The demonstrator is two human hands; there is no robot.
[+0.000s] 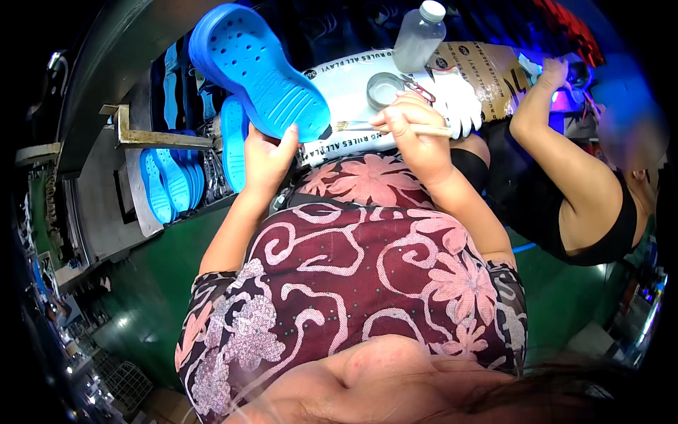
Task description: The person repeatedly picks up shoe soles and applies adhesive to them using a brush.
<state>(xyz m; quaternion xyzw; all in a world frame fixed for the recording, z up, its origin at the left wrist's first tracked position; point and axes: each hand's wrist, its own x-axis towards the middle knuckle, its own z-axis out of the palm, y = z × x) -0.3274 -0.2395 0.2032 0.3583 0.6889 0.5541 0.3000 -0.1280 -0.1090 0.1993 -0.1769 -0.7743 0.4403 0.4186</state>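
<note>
A blue foam clog (pixel 258 78) with holes in its toe part is tilted up in front of me. My left hand (pixel 267 161) grips it by the heel end, thumb on the footbed. In my right hand (pixel 420 141) is a thin paintbrush (pixel 361 126) with a pale handle, held between closed fingers. Its bristles point left, close beside a dark spot at the clog's heel edge; whether they touch cannot be made out. Just beyond my right fingers sits a small round cup (pixel 372 90), with red-handled snips (pixel 425 93) beside it.
A white-capped clear bottle (pixel 419 37) stands behind the cup, and a white glove (pixel 462 106) lies to the right. Several blue clog pieces (pixel 166 185) lean in a row at left, near a metal bracket (pixel 166 139). A co-worker's arm (pixel 558 148) reaches in at right.
</note>
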